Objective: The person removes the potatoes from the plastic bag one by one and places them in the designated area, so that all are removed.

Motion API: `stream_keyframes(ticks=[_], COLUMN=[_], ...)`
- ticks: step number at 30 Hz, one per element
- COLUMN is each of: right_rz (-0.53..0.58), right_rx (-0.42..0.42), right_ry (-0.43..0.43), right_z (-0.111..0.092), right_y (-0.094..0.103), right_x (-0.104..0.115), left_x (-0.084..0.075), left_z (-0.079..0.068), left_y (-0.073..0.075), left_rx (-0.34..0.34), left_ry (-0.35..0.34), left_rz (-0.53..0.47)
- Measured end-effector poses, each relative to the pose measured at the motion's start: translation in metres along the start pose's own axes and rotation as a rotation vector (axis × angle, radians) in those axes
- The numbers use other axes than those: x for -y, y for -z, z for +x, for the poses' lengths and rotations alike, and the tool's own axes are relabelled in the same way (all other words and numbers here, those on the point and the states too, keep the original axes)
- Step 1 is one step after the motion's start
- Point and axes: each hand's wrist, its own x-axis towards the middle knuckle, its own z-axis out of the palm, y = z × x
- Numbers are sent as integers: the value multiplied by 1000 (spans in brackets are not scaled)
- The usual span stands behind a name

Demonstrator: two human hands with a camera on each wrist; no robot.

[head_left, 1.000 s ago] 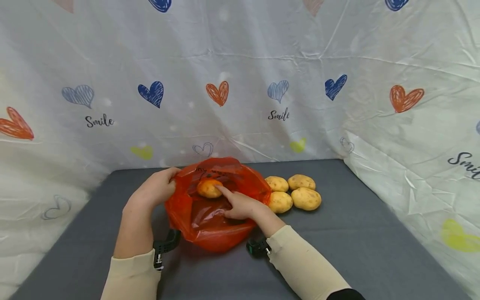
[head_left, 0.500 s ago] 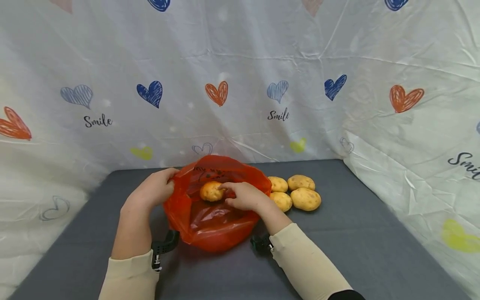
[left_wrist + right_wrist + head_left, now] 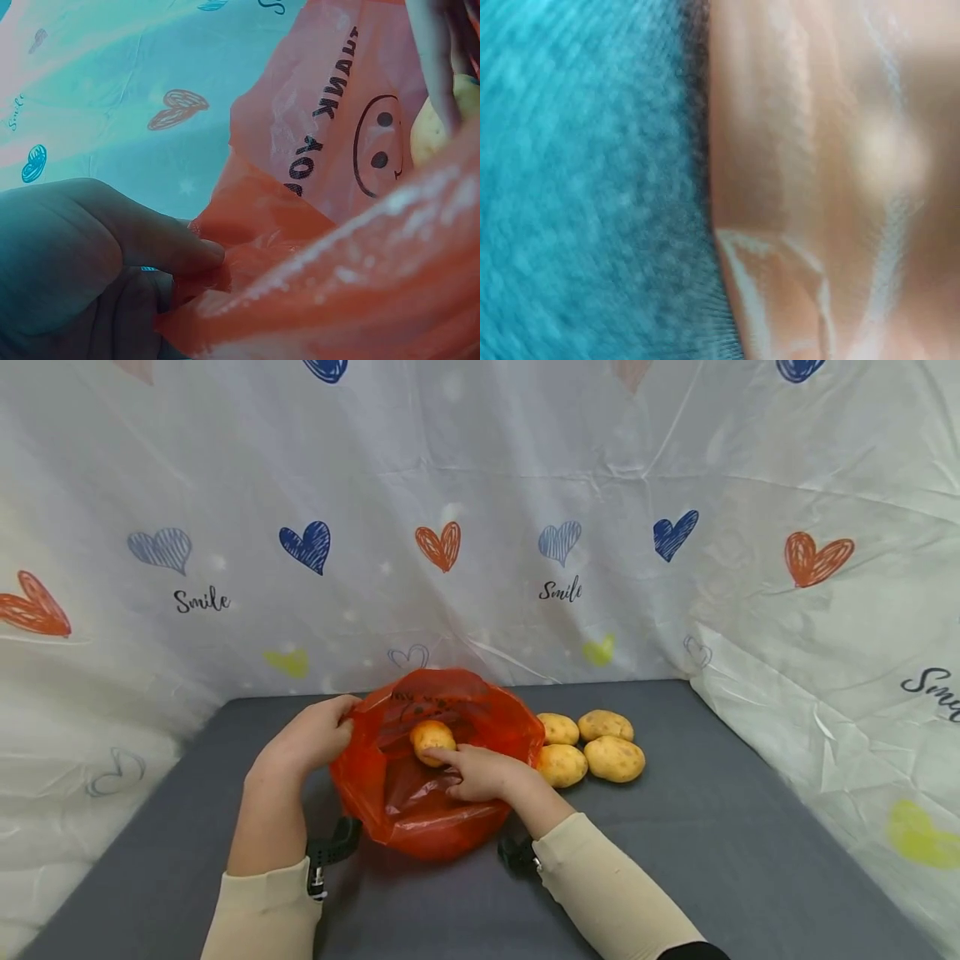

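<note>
My left hand [image 3: 311,739] pinches the left rim of a red plastic bag [image 3: 438,843], its thumb lying over the film in the left wrist view. The bag's mouth gapes toward me, and black print shows on its far wall. Inside sits a yellow potato [image 3: 429,735]. Reaching in from the right, my right hand [image 3: 486,774] touches the potato's lower right side with an outstretched index finger; its thumb stays apart. In the left wrist view, straight fingers [image 3: 439,67] lie against the potato [image 3: 427,135]. The right wrist view is blurred, filled mostly by bag film [image 3: 765,172].
Several potatoes [image 3: 615,758] lie grouped on the dark grey tabletop [image 3: 712,860], just right of the bag. A white curtain [image 3: 487,602] printed with hearts hangs behind the table and along its sides.
The potato in the bag has shifted a little to the right and turned under my right fingers. My right fingers bent, then straightened again. The left hand keeps its hold on the rim.
</note>
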Motion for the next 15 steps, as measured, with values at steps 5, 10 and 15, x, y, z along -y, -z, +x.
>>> stream_keyframes(ticks=[5,10,15], right_rz=[-16,44,145], right_rx=[-73,-111,-179], right_ry=[39,37,46], right_z=[-1,-10,-22], right_y=[6,26,43], right_x=[-6,-8,-6], left_x=[-1,-3,-2], left_z=[0,0,0], left_y=[-2,-1,-2], left_rx=[-3,2,1], left_ry=[0,7,7], left_rz=[-3,2,13])
